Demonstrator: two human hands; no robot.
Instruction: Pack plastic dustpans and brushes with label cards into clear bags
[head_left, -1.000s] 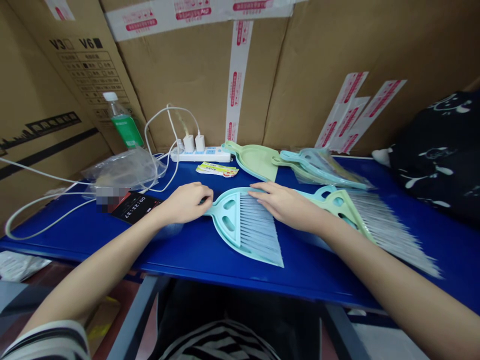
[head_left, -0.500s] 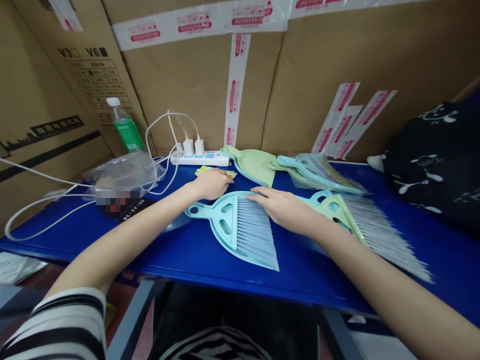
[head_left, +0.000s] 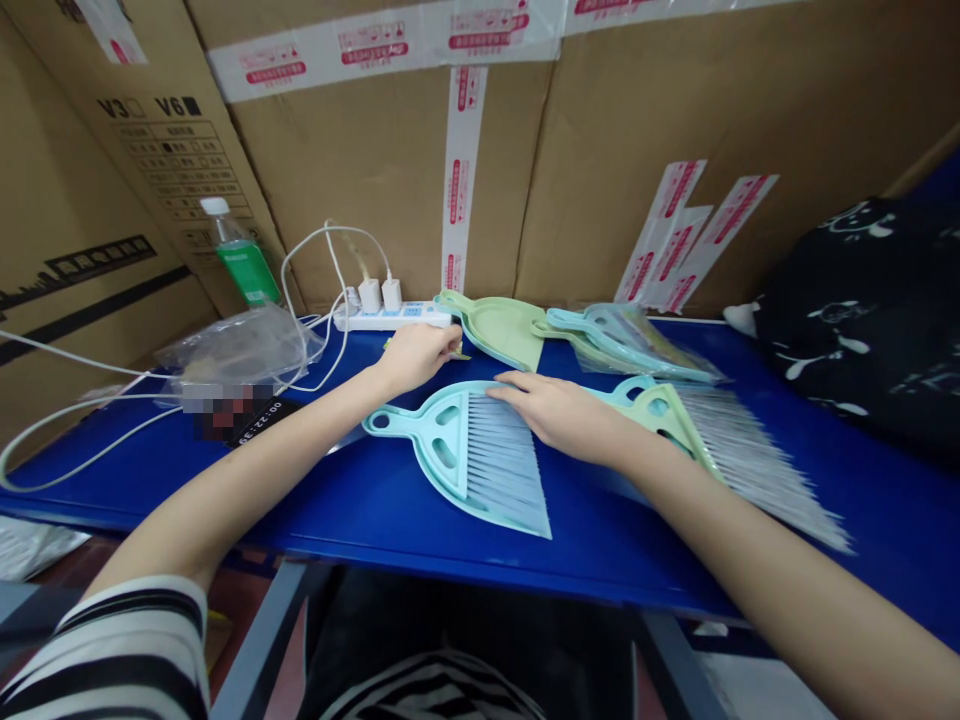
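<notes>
A light-blue dustpan (head_left: pixel 427 455) lies on the blue table with a matching hand brush (head_left: pixel 499 465) nested in it, its handle pointing left. My right hand (head_left: pixel 551 410) rests its outstretched fingertips on the far edge of the bristles and pan. Behind the dustpan, my left hand (head_left: pixel 424 355) has its fingers curled in a pinch at a small yellow-green printed sheet (head_left: pixel 465 355), most of which the hand hides. Under and beyond my right forearm lies a second set, a green brush (head_left: pixel 690 430) with pale bristles over a blue pan, partly covered.
A green dustpan (head_left: pixel 506 330) and bagged blue and green brush set (head_left: pixel 637 345) lie at the back. A white power strip (head_left: pixel 397 316) with chargers and cables, a bottle (head_left: pixel 244 260), a plastic bag (head_left: pixel 240 345), a timer (head_left: pixel 262 420) and a black patterned bag (head_left: pixel 855 320) stand around.
My left hand has risen slightly and its fingers have curled in from lying over the yellow-green sheet, which shows less now. My right hand stays on the bristles.
</notes>
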